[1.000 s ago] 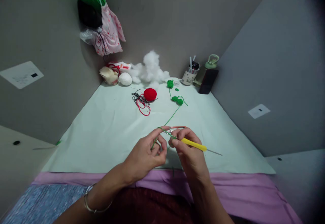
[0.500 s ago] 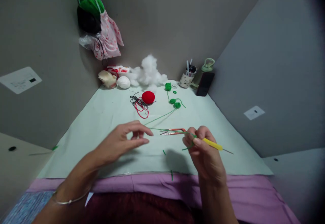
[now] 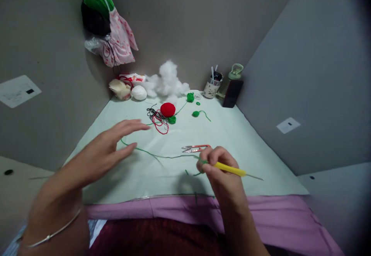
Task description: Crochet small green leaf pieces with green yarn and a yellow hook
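My right hand (image 3: pixel 218 171) is closed around a yellow-handled crochet hook (image 3: pixel 232 169), with green yarn (image 3: pixel 162 156) looped at its fingers. The yarn strand runs left across the pale green mat (image 3: pixel 246 144) to my left hand (image 3: pixel 107 151). That hand is raised over the mat's left side with its fingers stretched out, and the strand passes under or between the fingers. Small orange-handled snips (image 3: pixel 195 148) lie just beyond my right hand. Farther back sit a red crocheted ball (image 3: pixel 167 109), a tangle of red and black thread (image 3: pixel 156 118) and small green crocheted pieces (image 3: pixel 197 113).
White stuffing (image 3: pixel 168 82), a white ball (image 3: pixel 139 93) and a packet lie at the back wall. A cup of pens (image 3: pixel 211 87), a green bottle (image 3: pixel 234 74) and a dark phone (image 3: pixel 232 93) stand at the back right. A bag (image 3: pixel 116 41) hangs on the left wall. Purple cloth (image 3: pixel 261 217) edges the front.
My left hand has let go near the hook and swung out to the left, drawing the green yarn with it. One green piece has slid left beside the red ball. My right hand stays in place.
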Available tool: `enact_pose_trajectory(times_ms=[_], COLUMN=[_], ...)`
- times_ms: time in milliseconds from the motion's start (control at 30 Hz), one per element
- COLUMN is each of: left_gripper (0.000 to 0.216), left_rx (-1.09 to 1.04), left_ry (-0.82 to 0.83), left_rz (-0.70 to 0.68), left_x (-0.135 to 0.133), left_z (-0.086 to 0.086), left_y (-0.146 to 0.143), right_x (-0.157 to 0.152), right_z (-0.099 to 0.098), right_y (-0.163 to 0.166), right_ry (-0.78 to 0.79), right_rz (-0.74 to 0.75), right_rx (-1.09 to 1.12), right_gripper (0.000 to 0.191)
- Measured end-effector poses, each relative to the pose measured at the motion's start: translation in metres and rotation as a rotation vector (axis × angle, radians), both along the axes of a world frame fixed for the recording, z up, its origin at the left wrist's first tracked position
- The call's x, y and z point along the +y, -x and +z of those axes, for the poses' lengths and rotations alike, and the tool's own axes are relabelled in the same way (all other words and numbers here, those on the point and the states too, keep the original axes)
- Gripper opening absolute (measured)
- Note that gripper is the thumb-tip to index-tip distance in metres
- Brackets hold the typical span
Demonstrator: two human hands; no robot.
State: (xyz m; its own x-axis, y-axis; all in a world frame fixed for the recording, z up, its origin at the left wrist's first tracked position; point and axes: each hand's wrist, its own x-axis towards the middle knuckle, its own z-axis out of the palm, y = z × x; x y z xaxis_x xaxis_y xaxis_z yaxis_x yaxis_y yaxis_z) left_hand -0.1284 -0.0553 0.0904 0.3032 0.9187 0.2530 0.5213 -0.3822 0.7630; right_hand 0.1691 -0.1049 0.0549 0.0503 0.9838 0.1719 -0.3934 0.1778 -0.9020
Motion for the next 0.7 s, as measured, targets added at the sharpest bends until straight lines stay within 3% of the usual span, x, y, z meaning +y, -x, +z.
enact_pose_trajectory(times_ms=[100,167,267,333,433,500,600,633,700], left_gripper=[0.031,0.032,0.056,0.065,0.067,0.076,0.085,0.077,0.052], left_rx=[-0.553,-0.730,-0.838,-0.999,-1.065,-0.967,-0.747,-0.593,-0.277], left_ry=[0.064,0.236,0.551,0.642,0.426,0.222,-0.123,-0.240,-0.397], left_rz=[-0.080,-0.102,-0.294,-0.263,0.033,0.118,0.034,-0.035,-0.020], left_x=[-0.019,-0.024,-0.024,-0.024,-0.028,-0.031,-0.034,-0.034,-0.033], left_z=[0.000,-0.008,-0.013,-0.006,0.014,0.020,0.007,-0.001,-0.019], left_y=[-0.057,-0.089,-0.107,-0.101,-0.084,-0.080,-0.087,-0.092,-0.101], right_x=[-0.010,-0.014,-0.012,-0.007,-0.002,-0.001,-0.002,-0.002,-0.002], right_z=[0.001,0.004,0.008,0.007,0.004,0.000,-0.004,-0.005,-0.007], right_y=[0.015,0.020,0.020,0.018,0.019,0.023,0.030,0.031,0.032], right_ry=[-0.063,-0.099,-0.104,-0.061,0.006,0.022,0.021,0.024,0.027], right_rz=[0.171,0.222,0.108,0.003,-0.046,-0.034,-0.037,-0.039,-0.041], right_rx=[-0.107,-0.123,-0.051,-0.005,0.027,0.049,0.075,0.082,0.095], right_gripper=[0.022,0.021,0.022,0.024,0.024,0.022,0.019,0.019,0.018])
